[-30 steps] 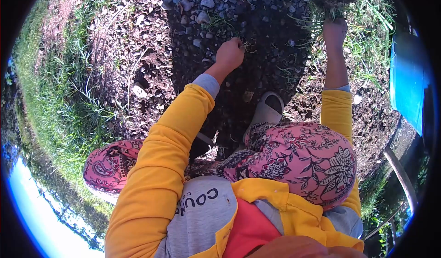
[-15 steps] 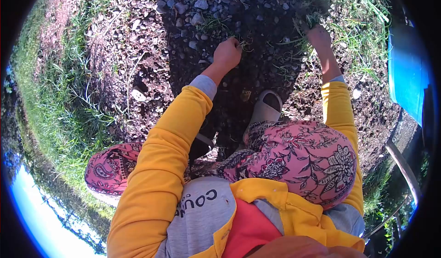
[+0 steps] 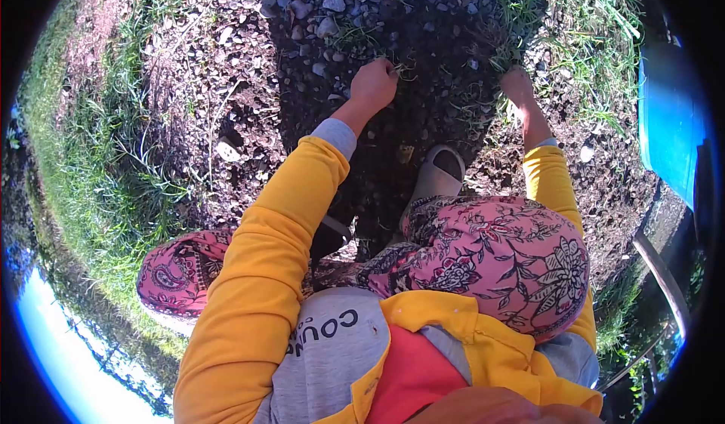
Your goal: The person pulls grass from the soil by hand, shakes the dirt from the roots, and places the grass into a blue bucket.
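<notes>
My left hand [image 3: 374, 84] is closed low over the shaded, stony soil, with a few thin grass blades [image 3: 405, 68] poking out at its fingertips. To the right, my right hand [image 3: 518, 87] is also closed, at the edge of the shadow. A tuft of green grass [image 3: 507, 61] sticks out beyond its fingers; its lower part is hidden by them. Small grass clumps [image 3: 353, 37] grow among the pebbles [image 3: 327, 27] ahead of my left hand.
Between the hands and my body is my foot in a light slip-on shoe [image 3: 438, 175]. A blue container [image 3: 668, 122] stands at the right, above a wooden stick [image 3: 664, 280]. Taller grass [image 3: 128, 182] grows along the left, and cut-looking grass [image 3: 593, 69] lies at the upper right.
My right hand has come back toward my body, and the grass by it hangs lower. My left hand has hardly moved.
</notes>
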The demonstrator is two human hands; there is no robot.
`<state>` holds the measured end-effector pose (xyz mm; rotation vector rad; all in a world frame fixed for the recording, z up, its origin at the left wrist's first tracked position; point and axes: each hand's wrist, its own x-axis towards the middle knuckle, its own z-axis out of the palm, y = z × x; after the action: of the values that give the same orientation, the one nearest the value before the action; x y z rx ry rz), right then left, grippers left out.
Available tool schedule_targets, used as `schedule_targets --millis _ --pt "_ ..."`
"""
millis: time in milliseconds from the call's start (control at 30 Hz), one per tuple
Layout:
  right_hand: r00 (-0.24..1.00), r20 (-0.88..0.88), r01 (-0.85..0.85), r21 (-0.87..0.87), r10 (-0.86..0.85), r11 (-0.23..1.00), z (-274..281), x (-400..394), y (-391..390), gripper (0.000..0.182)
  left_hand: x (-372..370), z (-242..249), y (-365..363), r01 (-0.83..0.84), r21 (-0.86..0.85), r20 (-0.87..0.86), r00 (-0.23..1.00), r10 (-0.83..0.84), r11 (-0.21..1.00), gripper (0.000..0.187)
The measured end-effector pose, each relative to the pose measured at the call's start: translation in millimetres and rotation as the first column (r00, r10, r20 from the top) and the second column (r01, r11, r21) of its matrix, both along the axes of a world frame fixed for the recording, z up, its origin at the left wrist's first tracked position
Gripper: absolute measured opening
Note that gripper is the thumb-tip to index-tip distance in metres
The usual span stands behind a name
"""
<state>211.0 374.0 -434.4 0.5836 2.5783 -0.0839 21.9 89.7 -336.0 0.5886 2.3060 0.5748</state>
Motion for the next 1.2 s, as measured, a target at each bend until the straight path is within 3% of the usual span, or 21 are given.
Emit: schedule_targets --millis 67,100,200,267,367,400,467,500,600,633,667,700,733,800,867,900,1000,1033,1067,1133,1200 --pt "0.972 0.148 -0.189 0.018 0.184 0.982 26 -6 -7 0.029 -3 -2 -2 -0.019 0.004 -0.011 1.000 0.019 1.000 0.020" --pt "0.986 0.055 -0.162 0.033 0.160 0.986 17 1 -4 0.033 -5 -2 -3 -0.016 0.010 -0.012 1.000 0.016 1.000 0.020" --pt "0.969 -0.247 0.026 0.026 -0.018 0.999 -10 17 -3 0.029 -8 -5 -7 -0.009 0.016 -0.019 1.000 0.010 1.000 0.020" --pt "0.910 -0.352 0.175 -0.155 -0.219 0.972 4 13 -2 0.026 -9 -7 -7 -0.010 0.006 -0.025 1.000 0.010 1.000 0.020" --pt "0.627 -0.297 0.483 -0.577 -0.720 0.658 75 -7 3 0.033 -9 -11 -5 -0.016 0.032 -0.015 1.000 0.016 0.999 0.026" --pt "0.378 -0.199 0.574 -0.716 -0.904 0.397 105 -18 0 0.035 -8 -12 -5 -0.023 0.050 -0.006 1.000 0.024 0.998 0.026" --pt "0.024 -0.171 0.299 -0.939 -0.985 0.171 162 -35 -14 0.036 -5 -10 0 -0.035 0.094 0.008 0.999 0.034 0.995 0.026" --pt "-0.028 -0.090 0.176 -0.981 -0.996 0.083 148 -31 1 0.039 -4 -7 4 -0.028 0.084 0.017 1.000 0.027 0.996 0.026" --pt "-0.046 0.220 0.161 -0.961 -0.974 -0.224 104 -32 -2 0.029 2 0 10 -0.018 0.072 0.028 0.999 0.016 0.997 0.025" --pt "0.247 -0.080 0.357 -0.919 -0.966 0.167 86 -23 -6 0.026 3 0 10 -0.015 0.080 0.029 1.000 0.013 0.997 0.024" --pt "0.557 -0.286 0.408 -0.723 -0.780 0.557 70 -13 -13 0.023 5 0 9 -0.009 0.086 0.030 1.000 0.006 0.996 0.023" --pt "0.812 -0.353 0.306 -0.421 -0.465 0.854 53 -2 -18 0.020 4 2 9 -0.004 0.077 0.033 0.999 0.001 0.997 0.023" --pt "0.960 -0.267 0.066 -0.081 -0.085 0.995 43 1 -20 0.019 1 5 10 -0.005 0.068 0.036 0.999 0.003 0.998 0.023" --pt "0.901 -0.295 0.262 -0.217 -0.319 0.940 65 -14 -20 0.015 6 4 -2 -0.025 0.048 0.038 0.999 0.023 0.999 0.024" --pt "0.850 -0.438 0.303 -0.051 -0.294 0.952 108 -26 -26 0.017 0 -1 -2 -0.014 0.073 -0.001 1.000 0.014 0.997 0.023" --pt "0.544 -0.683 0.407 -0.292 -0.487 0.865 81 -22 -11 0.019 1 -2 -2 -0.014 0.071 -0.001 1.000 0.014 0.997 0.023" --pt "0.769 -0.600 0.331 0.079 -0.221 0.940 101 -31 -36 0.020 4 -5 -5 -0.033 0.061 -0.006 0.999 0.034 0.998 0.023" --pt "0.860 -0.416 0.285 -0.087 -0.295 0.955 79 -24 -34 0.019 6 -1 -4 -0.042 0.053 -0.013 0.999 0.042 0.998 0.022" --pt "0.981 -0.141 0.128 -0.054 -0.134 0.990 56 -14 -33 0.020 7 2 -4 -0.050 0.043 -0.022 0.998 0.051 0.998 0.022" --pt "0.977 -0.211 0.029 -0.055 -0.040 0.998 44 0 -40 0.017 4 3 -2 0.042 0.037 -0.094 0.995 -0.038 0.998 0.019" --pt "0.964 -0.247 0.062 -0.157 -0.100 0.986 55 1 -42 0.016 8 3 -8 0.142 0.056 -0.195 0.972 -0.129 0.988 0.019"
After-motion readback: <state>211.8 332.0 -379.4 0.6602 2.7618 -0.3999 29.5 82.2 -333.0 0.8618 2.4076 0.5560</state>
